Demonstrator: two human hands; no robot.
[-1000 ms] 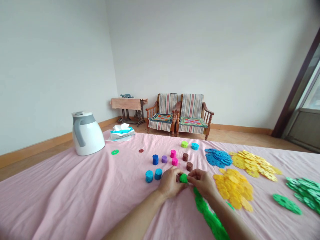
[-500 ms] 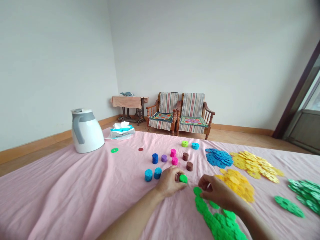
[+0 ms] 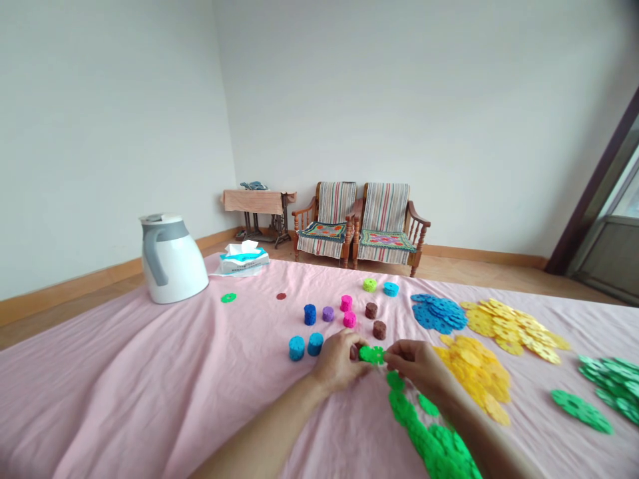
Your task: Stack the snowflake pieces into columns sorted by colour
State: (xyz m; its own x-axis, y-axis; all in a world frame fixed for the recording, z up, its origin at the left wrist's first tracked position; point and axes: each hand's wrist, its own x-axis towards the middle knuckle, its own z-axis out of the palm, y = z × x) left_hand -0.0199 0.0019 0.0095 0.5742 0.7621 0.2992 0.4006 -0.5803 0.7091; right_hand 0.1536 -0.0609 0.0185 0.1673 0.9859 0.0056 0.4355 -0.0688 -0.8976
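My left hand point(image 3: 340, 361) is closed around a small stack of green notched discs point(image 3: 366, 354), held by its edges just above or on the cloth. Between the fingertips of my right hand point(image 3: 410, 359) is a single green disc point(image 3: 378, 355), pinched at its right edge and touching or overlapping the stack. A heap of loose green discs point(image 3: 430, 442) spreads below my right wrist, partly hidden by the forearm. Beyond my hands stand neat stacks: light blue point(image 3: 296, 348), dark blue point(image 3: 309, 315), purple point(image 3: 328, 314), pink point(image 3: 349, 320) and brown point(image 3: 379, 330).
Yellow disc piles point(image 3: 474, 372), a blue pile point(image 3: 439, 314) and a darker green pile point(image 3: 612, 386) lie to the right. A white jug point(image 3: 180, 266) and a tissue box point(image 3: 243, 259) stand at the far left on the pink cloth point(image 3: 150, 386). Two chairs point(image 3: 384, 229) are behind.
My right hand has moved left and slightly up from the green heap, bringing a green disc against the stack. My left hand has stayed in place with the stack.
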